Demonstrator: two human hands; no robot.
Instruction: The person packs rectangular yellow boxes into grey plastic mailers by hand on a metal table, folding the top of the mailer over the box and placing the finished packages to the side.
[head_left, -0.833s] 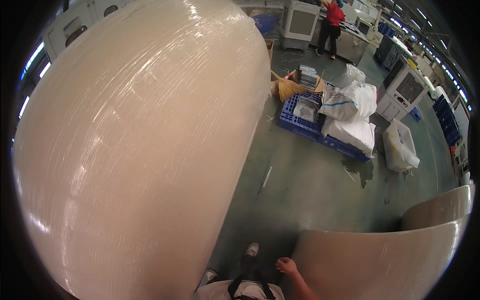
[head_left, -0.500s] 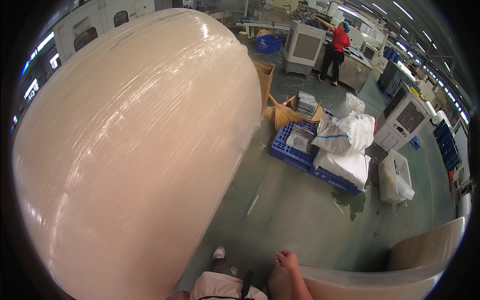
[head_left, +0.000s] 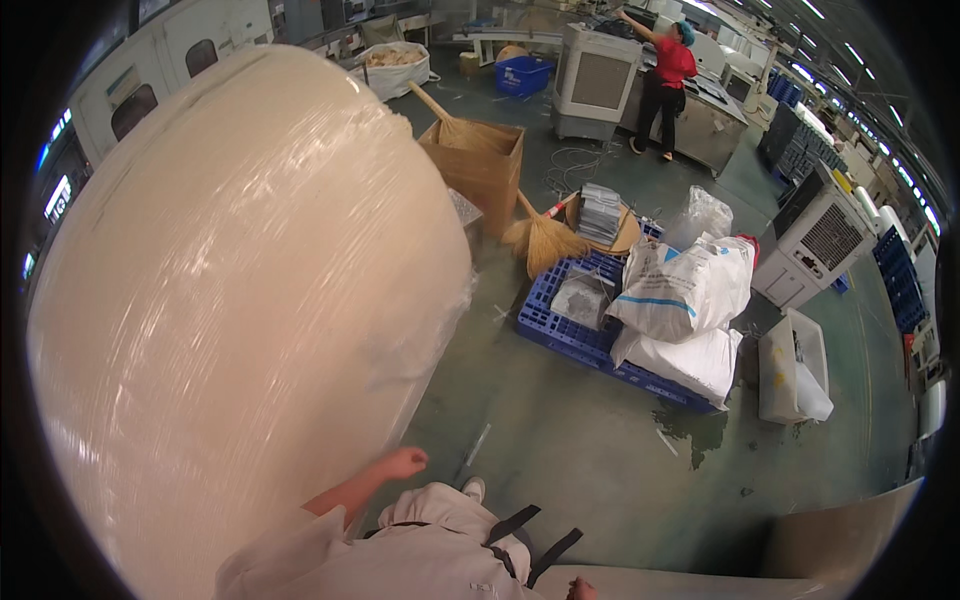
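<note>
A huge stretch-wrapped bundle, beige and shiny, towers along my left side. My left hand swings in front of me close to the bundle's lower right edge, its fingers loosely curled, nothing showing in them. Just the top of my right hand peeks in at the bottom edge, low by another wrapped beige block; its fingers are mostly cut off. One of my shoes shows below my pale clothing and dark straps.
Ahead, a blue pallet carries white sacks. Straw brooms and a cardboard box stand beyond. On the right are a white bin and an air cooler. A co-worker in red stands at a far machine.
I have moved forward past the bundle, so the box and brooms show more fully. My left hand has swung up into view; my right has dropped to the bottom edge.
</note>
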